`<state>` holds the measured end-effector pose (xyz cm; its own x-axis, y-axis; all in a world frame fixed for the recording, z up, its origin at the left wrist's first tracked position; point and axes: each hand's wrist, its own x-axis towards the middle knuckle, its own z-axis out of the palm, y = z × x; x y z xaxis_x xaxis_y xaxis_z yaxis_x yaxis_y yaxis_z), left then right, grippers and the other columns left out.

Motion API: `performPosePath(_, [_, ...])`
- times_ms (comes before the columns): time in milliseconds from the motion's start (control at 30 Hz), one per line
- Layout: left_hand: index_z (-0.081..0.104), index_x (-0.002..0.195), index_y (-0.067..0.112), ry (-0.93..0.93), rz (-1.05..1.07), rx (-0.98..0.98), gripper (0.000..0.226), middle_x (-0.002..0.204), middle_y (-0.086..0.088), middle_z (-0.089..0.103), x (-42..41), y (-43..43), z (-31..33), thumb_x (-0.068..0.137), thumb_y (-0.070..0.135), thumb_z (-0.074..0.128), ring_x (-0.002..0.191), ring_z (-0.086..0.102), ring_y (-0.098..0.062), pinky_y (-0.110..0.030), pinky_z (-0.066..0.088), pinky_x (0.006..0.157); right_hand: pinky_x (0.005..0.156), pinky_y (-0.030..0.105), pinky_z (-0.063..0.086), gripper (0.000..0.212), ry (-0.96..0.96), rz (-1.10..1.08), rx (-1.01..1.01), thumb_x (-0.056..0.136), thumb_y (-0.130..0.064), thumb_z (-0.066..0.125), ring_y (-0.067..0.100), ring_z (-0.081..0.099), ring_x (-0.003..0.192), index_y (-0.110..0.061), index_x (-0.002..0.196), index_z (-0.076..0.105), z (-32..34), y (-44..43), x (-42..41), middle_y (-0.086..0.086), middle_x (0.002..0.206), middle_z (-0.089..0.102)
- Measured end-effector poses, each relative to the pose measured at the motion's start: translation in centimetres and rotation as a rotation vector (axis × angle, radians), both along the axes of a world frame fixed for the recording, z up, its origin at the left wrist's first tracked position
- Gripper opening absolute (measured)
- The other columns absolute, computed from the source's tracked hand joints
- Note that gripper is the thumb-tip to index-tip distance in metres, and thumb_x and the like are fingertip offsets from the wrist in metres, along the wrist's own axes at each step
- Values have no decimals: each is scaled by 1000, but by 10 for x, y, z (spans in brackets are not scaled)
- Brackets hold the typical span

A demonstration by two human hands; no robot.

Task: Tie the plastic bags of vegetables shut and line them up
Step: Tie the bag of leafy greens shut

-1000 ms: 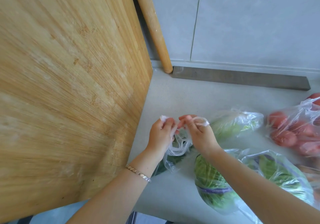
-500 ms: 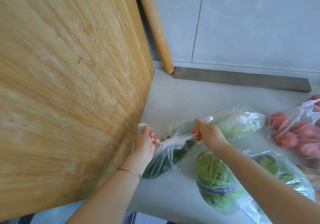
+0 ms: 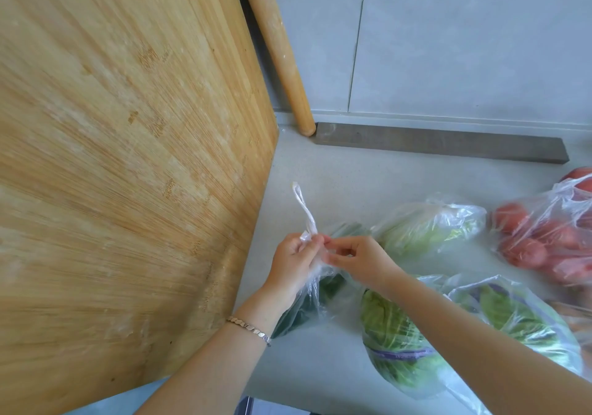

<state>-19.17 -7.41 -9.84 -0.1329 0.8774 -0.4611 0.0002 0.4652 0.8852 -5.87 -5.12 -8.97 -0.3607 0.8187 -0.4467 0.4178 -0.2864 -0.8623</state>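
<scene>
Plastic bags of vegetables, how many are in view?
5: dark-greens bag gripped by left hand and right hand; pale-greens bag behind it; tomato bag far right; two cabbage bags beside the right arm. Another may hide off the right edge.

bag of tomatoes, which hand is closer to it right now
Right. The right hand is apart from the bag of tomatoes, a bag of pale greens between them; the left hand is farther, by the cutting board. Both pinch the bag of dark greens.

Glossy clear plastic bag (image 3: 312,289), matt bamboo board (image 3: 128,158), smooth grey counter (image 3: 320,360)
</scene>
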Motion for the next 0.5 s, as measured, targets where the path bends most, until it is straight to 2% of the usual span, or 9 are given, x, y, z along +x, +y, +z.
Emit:
performPosePath(67, [66,91,10,-63,7,-10,20,89,-14,67,2,0,1,93,20,49,75,64,-12,-19,51,67,46,19,24,14,20,-74,55,87,-19,60,9,26,43,-14,82,72,-4,-1,-4,1,63,64])
performPosePath(133, [67,92,14,-116,44,-14,22,95,-14,67,5,2,-1,95,22,46,87,65,-21,-30,52,81,45,18,22,26,-6,-82,106,90,-23,55,5,26,39,-5,76,68,-4,0,-8,-2,51,46])
performPosePath(167, [66,90,17,-141,92,-14,23,88,-9,66,7,3,0,96,24,44,81,63,-18,-28,51,76,44,16,23,28,-30,-72,122,91,-24,54,4,28,38,-4,76,66,-5,1,-10,-3,51,42])
performPosePath(200, [64,88,18,-165,167,-21,26,78,-3,59,8,5,1,97,25,41,70,56,-13,-22,48,65,44,14,25,27,-56,-70,127,92,-23,52,3,31,38,-7,74,64,-6,1,-11,-4,52,43])
performPosePath(267, [60,83,15,-235,327,-35,32,65,4,36,7,7,4,99,26,35,56,33,-7,-17,31,49,43,12,27,28,-124,-88,103,91,-20,51,3,35,37,-14,66,60,-10,2,-10,-7,50,44])
performPosePath(367, [43,65,14,-336,452,10,39,56,6,28,8,8,10,100,28,31,51,24,-7,-18,24,47,43,15,26,30,-252,6,122,92,-18,48,5,37,42,-11,64,55,-12,-2,-11,-6,49,41])
performPosePath(433, [33,61,17,-386,456,43,40,48,9,29,11,13,13,100,27,30,47,25,-6,-16,24,44,50,27,27,33,-356,185,225,95,-17,42,17,38,56,-11,63,46,-10,-7,-18,1,56,41])
performPosePath(500, [31,62,17,-415,422,52,40,44,12,29,13,21,14,100,25,29,44,25,-5,-15,24,43,59,30,25,28,-415,300,344,95,-14,37,22,39,67,-10,67,42,-7,-11,-23,6,67,45])
